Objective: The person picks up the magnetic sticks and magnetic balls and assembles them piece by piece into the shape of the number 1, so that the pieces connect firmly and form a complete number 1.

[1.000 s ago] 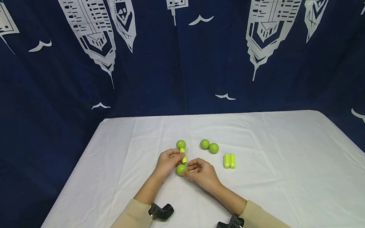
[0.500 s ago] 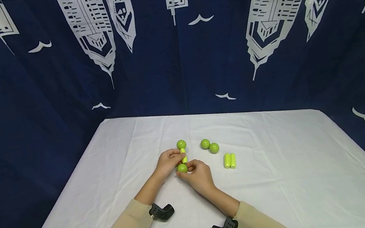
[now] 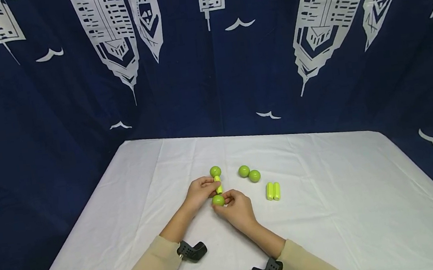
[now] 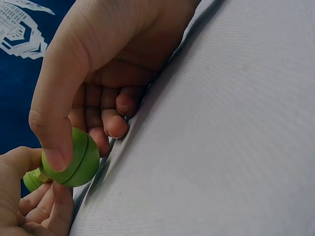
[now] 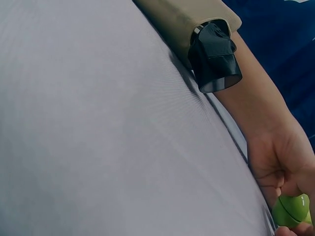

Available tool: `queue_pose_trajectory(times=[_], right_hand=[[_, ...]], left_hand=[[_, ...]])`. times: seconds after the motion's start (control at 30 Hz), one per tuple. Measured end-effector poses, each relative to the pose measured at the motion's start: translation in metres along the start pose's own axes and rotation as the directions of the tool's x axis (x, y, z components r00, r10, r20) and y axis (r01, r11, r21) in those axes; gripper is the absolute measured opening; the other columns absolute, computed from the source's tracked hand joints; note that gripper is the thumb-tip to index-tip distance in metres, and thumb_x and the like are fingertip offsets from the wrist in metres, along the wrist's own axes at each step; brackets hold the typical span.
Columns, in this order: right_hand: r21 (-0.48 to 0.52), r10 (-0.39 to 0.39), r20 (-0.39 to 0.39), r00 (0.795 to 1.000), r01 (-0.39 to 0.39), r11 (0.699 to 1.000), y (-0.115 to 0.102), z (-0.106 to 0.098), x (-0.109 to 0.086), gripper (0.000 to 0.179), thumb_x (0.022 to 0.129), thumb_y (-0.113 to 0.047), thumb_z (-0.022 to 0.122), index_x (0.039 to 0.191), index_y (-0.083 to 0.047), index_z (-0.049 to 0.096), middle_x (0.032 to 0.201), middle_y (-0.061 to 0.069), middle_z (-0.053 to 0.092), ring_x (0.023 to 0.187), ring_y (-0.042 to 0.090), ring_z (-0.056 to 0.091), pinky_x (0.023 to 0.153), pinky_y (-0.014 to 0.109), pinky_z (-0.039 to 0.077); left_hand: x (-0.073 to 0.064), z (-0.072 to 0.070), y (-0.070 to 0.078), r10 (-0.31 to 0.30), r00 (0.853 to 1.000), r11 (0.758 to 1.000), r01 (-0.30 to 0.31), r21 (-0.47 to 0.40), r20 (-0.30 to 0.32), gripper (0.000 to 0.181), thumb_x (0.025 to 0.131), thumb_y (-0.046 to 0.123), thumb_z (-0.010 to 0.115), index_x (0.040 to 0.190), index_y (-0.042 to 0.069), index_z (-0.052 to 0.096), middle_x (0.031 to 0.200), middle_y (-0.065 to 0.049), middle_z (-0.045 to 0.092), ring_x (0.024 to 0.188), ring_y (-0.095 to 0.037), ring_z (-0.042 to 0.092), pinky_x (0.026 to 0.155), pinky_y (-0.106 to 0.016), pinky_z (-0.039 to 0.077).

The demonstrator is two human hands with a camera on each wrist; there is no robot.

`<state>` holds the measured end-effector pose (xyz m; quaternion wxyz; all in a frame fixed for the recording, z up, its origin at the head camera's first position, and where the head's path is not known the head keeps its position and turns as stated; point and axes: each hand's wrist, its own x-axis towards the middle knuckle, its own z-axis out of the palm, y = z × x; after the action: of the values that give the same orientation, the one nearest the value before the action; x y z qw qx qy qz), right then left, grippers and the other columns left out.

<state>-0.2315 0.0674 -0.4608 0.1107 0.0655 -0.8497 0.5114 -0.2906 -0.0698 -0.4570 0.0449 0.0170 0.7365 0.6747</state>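
Note:
In the head view my left hand (image 3: 198,193) pinches a small yellow-green cylinder (image 3: 218,186) between thumb and fingers. A shiny green ball (image 3: 215,171) sits at the cylinder's far end. At its near end is another green ball (image 3: 218,199), which my right hand (image 3: 237,209) holds with thumb and fingertips. Seen from the left wrist, the right thumb (image 4: 58,158) presses this seamed ball (image 4: 84,160), and the left fingers (image 4: 42,206) are close behind it. The right wrist view shows the ball (image 5: 291,210) between both hands, partly covered by fingers.
Two loose green balls (image 3: 249,174) lie side by side right of the hands. Nearer, two matching yellow-green cylinders (image 3: 273,191) lie together. A white cloth (image 3: 353,208) covers the table, with a dark blue printed curtain (image 3: 210,85) behind. Black cameras (image 3: 192,250) sit at both wrists.
My right hand has shifted left, its thumb moving round to the ball's near side. The near ball has moved slightly right, more in line with the cylinder. My left hand stays put.

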Motion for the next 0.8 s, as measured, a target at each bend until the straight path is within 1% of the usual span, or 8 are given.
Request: queue_pose_trajectory(times=[0.23, 0.5, 0.67, 0.8], right_hand=[[0.04, 0.027, -0.006, 1.0, -0.027, 0.999, 0.0005, -0.0015, 0.0005, 0.028, 0.07, -0.011, 0.079, 0.092, 0.0, 0.064, 0.078, 0.004, 0.062, 0.064, 0.007, 0.054, 0.056, 0.017, 0.047], [0.046, 0.037, -0.001, 0.999, -0.037, 0.998, 0.0009, -0.001, 0.0013, 0.028, 0.072, -0.013, 0.078, 0.092, 0.0, 0.064, 0.078, 0.005, 0.062, 0.066, 0.008, 0.055, 0.058, 0.016, 0.047], [0.065, 0.023, -0.002, 1.0, -0.023, 0.998, 0.0012, -0.0018, 0.0012, 0.028, 0.072, -0.011, 0.078, 0.093, 0.001, 0.064, 0.079, 0.007, 0.063, 0.066, 0.01, 0.056, 0.057, 0.017, 0.047], [0.079, 0.021, -0.009, 1.0, -0.02, 0.997, 0.0032, -0.0017, 0.0019, 0.028, 0.073, -0.01, 0.078, 0.093, 0.002, 0.064, 0.078, 0.007, 0.063, 0.065, 0.009, 0.056, 0.056, 0.016, 0.047]], left_hand=[[0.0016, -0.0005, -0.0006, -0.014, 1.0, 1.0, 0.014, -0.009, -0.001, 0.03, 0.09, 0.013, 0.069, 0.109, -0.009, 0.064, 0.093, -0.012, 0.071, 0.076, -0.01, 0.064, 0.069, -0.021, 0.056], [0.001, -0.001, -0.0006, -0.002, 1.0, 1.0, 0.002, -0.006, 0.008, 0.029, 0.09, 0.014, 0.069, 0.108, -0.009, 0.064, 0.091, -0.01, 0.07, 0.075, -0.01, 0.063, 0.068, -0.02, 0.056], [0.0018, -0.0013, -0.0012, 0.007, 1.0, 1.0, -0.007, -0.01, 0.009, 0.031, 0.091, 0.015, 0.069, 0.108, -0.01, 0.063, 0.09, -0.009, 0.07, 0.074, -0.009, 0.063, 0.067, -0.021, 0.056], [0.0024, -0.0015, -0.0019, 0.009, 1.0, 1.0, -0.008, -0.021, 0.016, 0.033, 0.091, 0.014, 0.069, 0.111, -0.011, 0.063, 0.093, -0.012, 0.07, 0.076, -0.01, 0.063, 0.07, -0.022, 0.057]])
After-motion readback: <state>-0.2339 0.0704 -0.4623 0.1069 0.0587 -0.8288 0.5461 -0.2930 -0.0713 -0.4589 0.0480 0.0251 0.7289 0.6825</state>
